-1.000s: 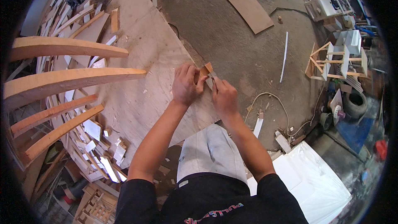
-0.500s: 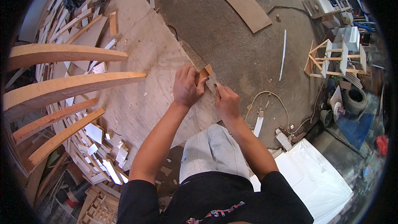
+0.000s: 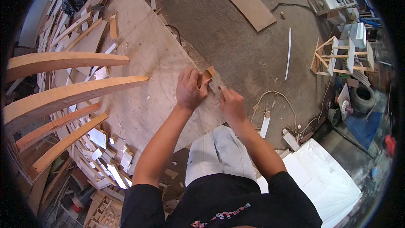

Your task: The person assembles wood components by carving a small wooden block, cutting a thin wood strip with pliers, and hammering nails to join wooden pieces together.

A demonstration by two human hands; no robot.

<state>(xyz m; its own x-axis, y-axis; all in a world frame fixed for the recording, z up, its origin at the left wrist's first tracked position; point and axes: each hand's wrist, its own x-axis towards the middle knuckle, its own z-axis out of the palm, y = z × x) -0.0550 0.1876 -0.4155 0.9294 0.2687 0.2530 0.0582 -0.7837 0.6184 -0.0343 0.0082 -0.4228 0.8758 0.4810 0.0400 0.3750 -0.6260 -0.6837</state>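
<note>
My left hand (image 3: 192, 89) is closed round a small wooden block (image 3: 208, 73) at the edge of a broad plywood tabletop (image 3: 156, 84). The block's orange-brown end sticks out past my fingers. Just to the right, my right hand (image 3: 232, 103) grips a flat greyish blade-like tool (image 3: 216, 82). It runs up along the block's right side, and its exact kind is hard to make out. My right fist hides the tool's near end.
Several long curved wooden pieces (image 3: 76, 95) jut over the tabletop from the left. Wood offcuts (image 3: 98, 137) are heaped beyond them. On the floor lie a brown board (image 3: 248, 5), a white strip (image 3: 288, 53) and a pale cord (image 3: 291, 109). Small wooden frames (image 3: 337, 57) stand far right.
The whole view has shifted slightly. My right hand and the tool have slid a little down and right along the block, while my left hand keeps its hold.
</note>
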